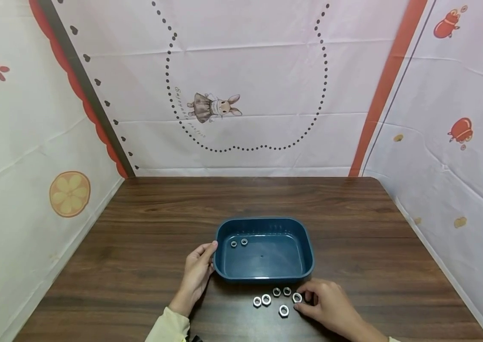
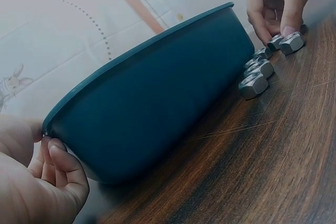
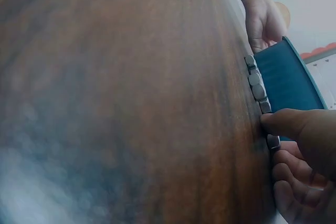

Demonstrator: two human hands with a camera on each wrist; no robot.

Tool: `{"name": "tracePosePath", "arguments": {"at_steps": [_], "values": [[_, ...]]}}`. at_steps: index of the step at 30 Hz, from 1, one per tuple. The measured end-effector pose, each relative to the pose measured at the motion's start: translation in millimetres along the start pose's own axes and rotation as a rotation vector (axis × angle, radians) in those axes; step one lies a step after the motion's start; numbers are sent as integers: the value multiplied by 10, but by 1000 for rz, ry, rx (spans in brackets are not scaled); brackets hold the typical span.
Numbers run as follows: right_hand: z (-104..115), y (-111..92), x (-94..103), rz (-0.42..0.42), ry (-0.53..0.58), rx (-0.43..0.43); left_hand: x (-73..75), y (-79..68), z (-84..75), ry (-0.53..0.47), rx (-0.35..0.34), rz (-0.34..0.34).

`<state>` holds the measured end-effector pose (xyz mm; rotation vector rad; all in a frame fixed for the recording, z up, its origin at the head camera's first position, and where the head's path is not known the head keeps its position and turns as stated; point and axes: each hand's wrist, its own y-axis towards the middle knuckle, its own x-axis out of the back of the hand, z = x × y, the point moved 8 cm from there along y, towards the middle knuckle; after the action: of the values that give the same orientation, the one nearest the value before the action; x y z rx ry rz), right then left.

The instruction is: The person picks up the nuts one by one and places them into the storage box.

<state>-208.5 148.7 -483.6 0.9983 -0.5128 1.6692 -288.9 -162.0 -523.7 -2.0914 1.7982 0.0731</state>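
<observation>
A dark blue plastic tray (image 1: 263,278) rests on the table, with two small hex nuts (image 1: 239,242) lying inside near its left end. My left hand (image 1: 196,273) grips the tray's left rim between thumb and fingers, also visible in the left wrist view. Just in front of the tray, several silver hex nuts (image 1: 265,299) lie in a loose group. At the right of that group, the thumb and index finger of my right hand (image 1: 329,304) pinch one hex nut (image 1: 297,298) at table height. The right wrist view partly hides this nut behind the thumb.
The wood-grain table (image 1: 160,213) is enclosed by printed cloth at the back (image 1: 258,85), left (image 1: 10,142) and right (image 1: 447,166). A hex nut (image 1: 284,311) lies nearest the front, close to the right thumb.
</observation>
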Motion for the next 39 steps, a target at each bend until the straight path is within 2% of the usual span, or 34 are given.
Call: {"name": "tracePosePath", "arguments": {"at_steps": [18, 27, 29, 35, 39], "values": [[-48, -24, 68, -17, 45, -40, -10, 11, 12, -3, 5, 2], [-13, -54, 111, 2, 77, -43, 13, 12, 9, 5, -1, -5], [23, -67, 148, -18, 80, -19, 10, 11, 1, 7, -3, -4], [214, -114, 325, -161, 70, 140, 2, 9, -18, 7, -13, 4], [347, -102, 465, -217, 64, 225, 8, 6, -9, 13, -9, -8]]}}
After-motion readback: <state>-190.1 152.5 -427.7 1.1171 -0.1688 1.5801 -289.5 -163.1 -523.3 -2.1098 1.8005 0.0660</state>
